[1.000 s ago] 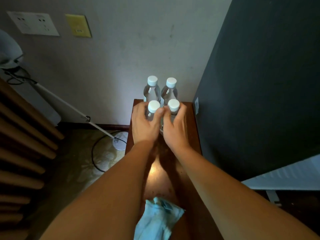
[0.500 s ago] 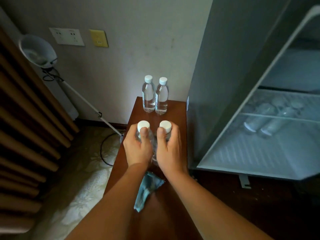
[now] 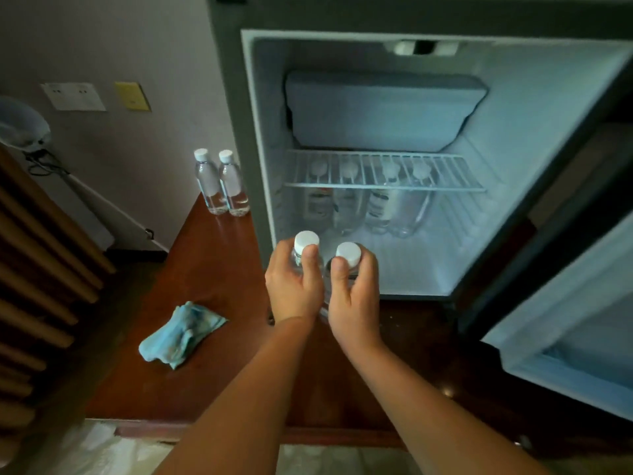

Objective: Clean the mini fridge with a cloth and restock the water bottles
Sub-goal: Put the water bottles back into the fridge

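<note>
Bottles (image 3: 307, 242) moved to fridge (image 3: 534, 108); left hand (image 3: 294, 290), right hand (image 3: 355, 305) gripping.

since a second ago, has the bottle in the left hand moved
Yes: the bottle in the left hand left the two bottles by the wall, going right to the fridge opening.

A pale wall (image 3: 144, 39) carries a white socket plate (image 3: 73, 96) with a yellow plate (image 3: 132, 96) just beside it. At the far left sits what looks like a blurred lamp head (image 3: 22, 123), a white pole (image 3: 113, 210) slanting down from it along the wall, and brown wooden slats (image 3: 41, 255) fill the left edge. A glossy reddish-brown worktop (image 3: 205, 382) spans the middle, with pale patterned floor (image 3: 92, 450) below its near edge.
</note>
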`<act>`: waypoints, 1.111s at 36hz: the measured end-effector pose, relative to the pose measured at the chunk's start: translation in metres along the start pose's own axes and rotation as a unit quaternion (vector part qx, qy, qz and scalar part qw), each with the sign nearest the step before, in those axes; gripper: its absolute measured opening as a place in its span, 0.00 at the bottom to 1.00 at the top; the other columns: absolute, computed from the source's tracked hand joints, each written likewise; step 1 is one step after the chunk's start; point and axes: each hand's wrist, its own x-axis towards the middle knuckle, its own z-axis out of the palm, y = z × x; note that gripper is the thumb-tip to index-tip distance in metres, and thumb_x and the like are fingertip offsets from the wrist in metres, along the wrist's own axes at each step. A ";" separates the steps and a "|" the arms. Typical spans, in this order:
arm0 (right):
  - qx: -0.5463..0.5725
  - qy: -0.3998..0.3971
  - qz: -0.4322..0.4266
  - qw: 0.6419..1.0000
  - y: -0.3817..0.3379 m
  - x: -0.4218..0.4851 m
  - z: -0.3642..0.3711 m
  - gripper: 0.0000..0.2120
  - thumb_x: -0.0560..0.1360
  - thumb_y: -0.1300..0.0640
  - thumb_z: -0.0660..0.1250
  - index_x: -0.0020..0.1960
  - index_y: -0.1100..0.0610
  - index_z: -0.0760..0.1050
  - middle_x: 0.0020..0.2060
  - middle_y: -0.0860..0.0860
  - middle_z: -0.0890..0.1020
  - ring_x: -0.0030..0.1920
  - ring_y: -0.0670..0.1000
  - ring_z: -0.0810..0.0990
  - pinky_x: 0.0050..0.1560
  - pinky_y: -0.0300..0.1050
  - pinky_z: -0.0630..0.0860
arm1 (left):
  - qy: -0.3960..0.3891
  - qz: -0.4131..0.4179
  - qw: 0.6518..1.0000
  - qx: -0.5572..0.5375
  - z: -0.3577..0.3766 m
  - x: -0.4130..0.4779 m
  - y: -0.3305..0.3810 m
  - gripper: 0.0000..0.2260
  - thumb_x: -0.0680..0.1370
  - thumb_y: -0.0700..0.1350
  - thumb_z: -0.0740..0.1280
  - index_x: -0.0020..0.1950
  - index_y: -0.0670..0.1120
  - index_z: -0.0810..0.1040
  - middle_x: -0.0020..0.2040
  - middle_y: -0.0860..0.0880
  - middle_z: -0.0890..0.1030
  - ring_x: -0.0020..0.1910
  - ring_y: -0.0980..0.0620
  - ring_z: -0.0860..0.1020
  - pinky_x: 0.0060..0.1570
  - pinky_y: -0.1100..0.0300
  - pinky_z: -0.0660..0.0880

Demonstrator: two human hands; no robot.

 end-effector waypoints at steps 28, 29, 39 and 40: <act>-0.049 0.161 -0.044 0.985 0.110 0.167 -0.070 0.13 0.83 0.44 0.55 0.64 0.47 0.69 0.56 0.41 0.71 0.61 0.54 0.75 0.63 0.54 0.74 | -0.072 -0.054 0.989 -0.118 0.224 0.029 -0.016 0.25 0.79 0.64 0.60 0.62 0.45 0.78 0.54 0.52 0.65 0.56 0.62 0.66 0.59 0.71 0.65; -0.051 0.159 -0.048 0.985 0.111 0.170 -0.071 0.12 0.83 0.45 0.56 0.64 0.47 0.68 0.56 0.40 0.71 0.61 0.52 0.74 0.64 0.53 0.73 | -0.073 -0.056 0.989 -0.116 0.227 0.031 -0.018 0.25 0.79 0.63 0.60 0.63 0.44 0.78 0.54 0.50 0.64 0.56 0.61 0.65 0.61 0.68 0.64; -0.065 0.161 -0.040 0.984 0.117 0.175 -0.071 0.19 0.84 0.51 0.57 0.71 0.59 0.69 0.62 0.43 0.72 0.64 0.37 0.70 0.66 0.34 0.65 | -0.110 -0.034 0.989 -0.090 0.229 0.035 -0.018 0.32 0.79 0.68 0.56 0.77 0.51 0.67 0.80 0.45 0.56 0.79 0.50 0.54 0.78 0.50 0.53; -0.071 0.158 -0.034 0.984 0.115 0.175 -0.072 0.19 0.84 0.51 0.57 0.72 0.59 0.68 0.61 0.39 0.71 0.62 0.34 0.69 0.64 0.32 0.64 | -0.121 -0.043 0.988 -0.085 0.227 0.036 -0.017 0.33 0.78 0.70 0.55 0.77 0.52 0.65 0.79 0.47 0.56 0.79 0.51 0.53 0.78 0.51 0.53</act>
